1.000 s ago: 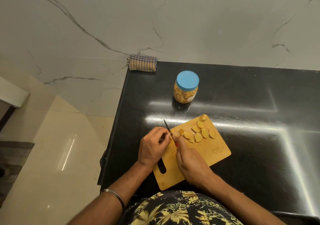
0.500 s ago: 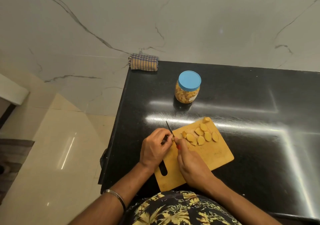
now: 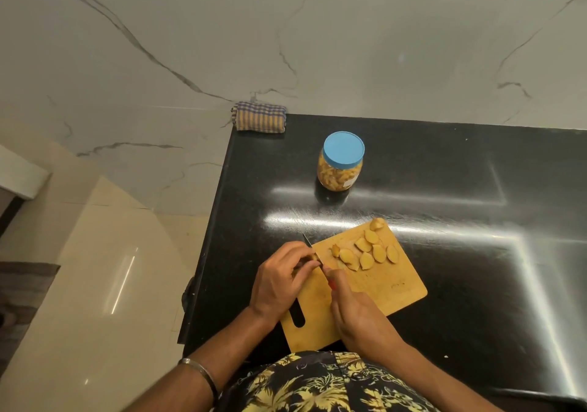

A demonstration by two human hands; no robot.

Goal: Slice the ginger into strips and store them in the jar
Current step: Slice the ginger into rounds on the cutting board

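Slicing is well underway here. Nearest the body, the right hand (image 3: 355, 313) is wrapped around the knife (image 3: 313, 252) handle, blade running away toward the far-left corner of the cutting board (image 3: 394, 287). Just left of it, the left hand (image 3: 279, 278) has its fingers curled down over the ginger piece (image 3: 313, 258) being cut, pinning it at the board's left edge, and the blade sits right against those fingertips.

That's the bit I'd watch: keep the tips tucked back so the knuckles guide the blade, and don't rush now that the piece looks small. It could easily roll.

A bit farther right, the cut slices (image 3: 365, 254) are laid out in a loose row, flat ovals rather than strips, so they probably need another pass.

Farther back, the jar (image 3: 340, 170) stands on the black counter (image 3: 476, 173), well apart from the board, blue lid (image 3: 343, 149) on, already mostly full.
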